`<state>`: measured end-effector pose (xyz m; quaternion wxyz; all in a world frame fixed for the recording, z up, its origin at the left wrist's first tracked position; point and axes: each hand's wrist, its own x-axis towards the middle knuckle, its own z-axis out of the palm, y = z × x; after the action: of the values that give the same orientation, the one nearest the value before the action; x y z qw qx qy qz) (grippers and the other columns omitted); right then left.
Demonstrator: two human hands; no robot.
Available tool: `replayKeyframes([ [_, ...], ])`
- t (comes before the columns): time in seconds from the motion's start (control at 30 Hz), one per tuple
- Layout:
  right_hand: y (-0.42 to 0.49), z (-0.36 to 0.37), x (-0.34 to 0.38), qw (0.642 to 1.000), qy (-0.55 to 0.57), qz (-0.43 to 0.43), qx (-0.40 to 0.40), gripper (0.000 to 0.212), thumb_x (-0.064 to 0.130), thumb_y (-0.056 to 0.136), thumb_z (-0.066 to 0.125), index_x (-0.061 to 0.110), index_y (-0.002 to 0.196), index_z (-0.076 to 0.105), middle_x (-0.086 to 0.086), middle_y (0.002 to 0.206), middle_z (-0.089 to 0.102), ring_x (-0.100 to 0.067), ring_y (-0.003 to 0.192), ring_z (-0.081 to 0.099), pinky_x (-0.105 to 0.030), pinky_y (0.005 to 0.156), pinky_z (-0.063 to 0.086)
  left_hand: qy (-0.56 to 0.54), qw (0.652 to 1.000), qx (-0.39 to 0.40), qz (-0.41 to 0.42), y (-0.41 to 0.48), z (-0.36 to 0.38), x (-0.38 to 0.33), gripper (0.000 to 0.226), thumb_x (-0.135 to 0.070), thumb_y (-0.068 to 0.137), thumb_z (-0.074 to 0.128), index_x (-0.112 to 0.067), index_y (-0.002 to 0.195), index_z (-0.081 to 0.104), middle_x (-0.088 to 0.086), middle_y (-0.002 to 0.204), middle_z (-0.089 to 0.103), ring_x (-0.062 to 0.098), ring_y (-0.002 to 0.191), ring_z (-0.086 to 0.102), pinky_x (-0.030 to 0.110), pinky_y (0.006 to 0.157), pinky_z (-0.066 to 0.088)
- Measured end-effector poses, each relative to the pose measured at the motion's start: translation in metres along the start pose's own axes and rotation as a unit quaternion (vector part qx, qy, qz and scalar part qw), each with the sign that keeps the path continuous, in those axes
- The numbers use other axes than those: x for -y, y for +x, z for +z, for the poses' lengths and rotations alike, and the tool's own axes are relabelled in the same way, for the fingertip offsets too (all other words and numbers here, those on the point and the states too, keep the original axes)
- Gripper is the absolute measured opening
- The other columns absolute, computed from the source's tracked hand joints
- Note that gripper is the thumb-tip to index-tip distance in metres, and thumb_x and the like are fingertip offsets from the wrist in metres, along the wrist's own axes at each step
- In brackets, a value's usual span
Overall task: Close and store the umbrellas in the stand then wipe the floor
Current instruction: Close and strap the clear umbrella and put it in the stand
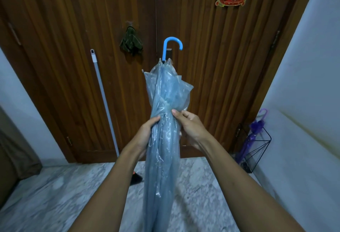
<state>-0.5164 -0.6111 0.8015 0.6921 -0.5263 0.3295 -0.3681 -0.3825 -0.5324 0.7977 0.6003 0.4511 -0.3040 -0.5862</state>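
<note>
A folded clear blue umbrella (163,114) stands upright in front of me, its curved blue handle at the top. My left hand (147,132) grips its bunched canopy from the left. My right hand (189,126) pinches the canopy folds from the right at the same height. At the right wall stands a black wire umbrella stand (265,143) with a closed purple umbrella (252,136) in it. A mop handle (104,101) leans on the wooden door at the left.
The brown wooden door (211,66) fills the background, with a dark green cloth (131,42) hanging on it. The floor (55,195) is grey marble. A small dark object with an orange part (135,177) lies on the floor behind the umbrella.
</note>
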Motion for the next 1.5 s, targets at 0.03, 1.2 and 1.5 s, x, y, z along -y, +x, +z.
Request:
replayKeyframes([
  [0.03,0.001,0.001,0.0,1.0,-0.011,-0.017,-0.015,0.021,0.028,0.092,0.069,0.007,0.09,0.066,-0.008,0.084,0.074,-0.012,0.065,0.069,-0.021,0.053,0.054,0.036,0.999,-0.03,0.02,0.003,0.002,-0.001,0.032,-0.032,0.098,0.05,-0.007,0.107,0.067,0.018,0.097,0.072,0.023,0.076,0.071,0.03,0.069,0.058],
  [1.2,0.015,-0.023,0.013,0.986,-0.142,-0.089,0.019,0.015,0.023,0.096,0.062,0.015,0.089,0.072,0.012,0.069,0.061,0.003,0.052,0.049,-0.011,0.054,0.04,0.059,0.99,-0.031,0.128,0.013,-0.004,-0.001,0.036,-0.013,0.091,0.063,-0.031,0.121,0.063,0.011,0.101,0.073,0.025,0.082,0.07,0.039,0.074,0.055],
  [1.5,0.017,-0.008,0.012,0.999,-0.006,-0.052,0.016,0.02,0.021,0.094,0.066,0.003,0.102,0.067,-0.018,0.109,0.072,-0.028,0.096,0.073,-0.038,0.081,0.061,-0.028,0.998,0.06,0.016,0.001,-0.012,-0.008,0.04,-0.022,0.088,0.059,-0.005,0.124,0.058,0.014,0.084,0.072,0.022,0.064,0.071,0.029,0.056,0.058],
])
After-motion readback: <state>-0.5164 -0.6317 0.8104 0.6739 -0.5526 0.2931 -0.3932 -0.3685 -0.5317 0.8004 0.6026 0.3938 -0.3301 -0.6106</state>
